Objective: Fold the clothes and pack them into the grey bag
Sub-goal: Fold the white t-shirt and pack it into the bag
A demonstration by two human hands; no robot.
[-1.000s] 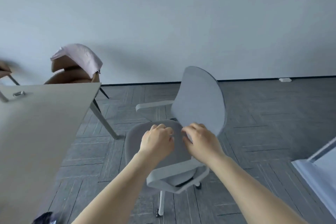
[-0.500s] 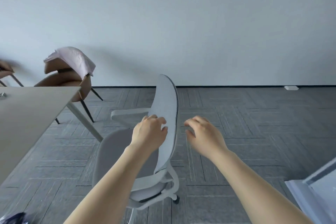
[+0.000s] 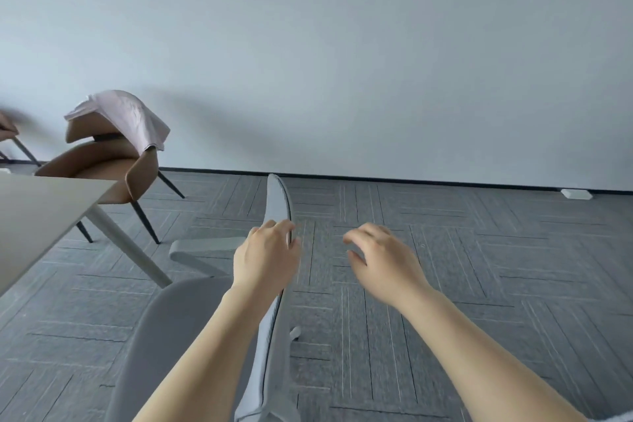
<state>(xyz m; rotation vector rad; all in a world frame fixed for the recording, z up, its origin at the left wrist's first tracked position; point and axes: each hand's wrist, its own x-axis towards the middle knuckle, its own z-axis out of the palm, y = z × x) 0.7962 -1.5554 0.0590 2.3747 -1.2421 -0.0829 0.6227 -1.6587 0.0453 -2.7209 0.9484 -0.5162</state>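
Note:
A pale pink garment (image 3: 126, 118) hangs over the backrest of a brown chair (image 3: 99, 161) at the far left, by the wall. My left hand (image 3: 265, 257) grips the top edge of a grey swivel chair's backrest (image 3: 279, 202), which I see edge-on in front of me. My right hand (image 3: 382, 260) hovers to the right of that backrest with fingers loosely curled, holding nothing. No grey bag is in view.
A beige table (image 3: 41, 212) with a slanted white leg stands at the left. The grey chair's seat (image 3: 178, 336) and armrest (image 3: 205, 247) lie below my left arm. Grey carpet tiles cover the floor to the right. A white floor socket (image 3: 577, 193) sits by the wall.
The grey chair has swivelled so its backrest now shows edge-on. My right hand has come off the backrest and moved right; my left hand still holds it.

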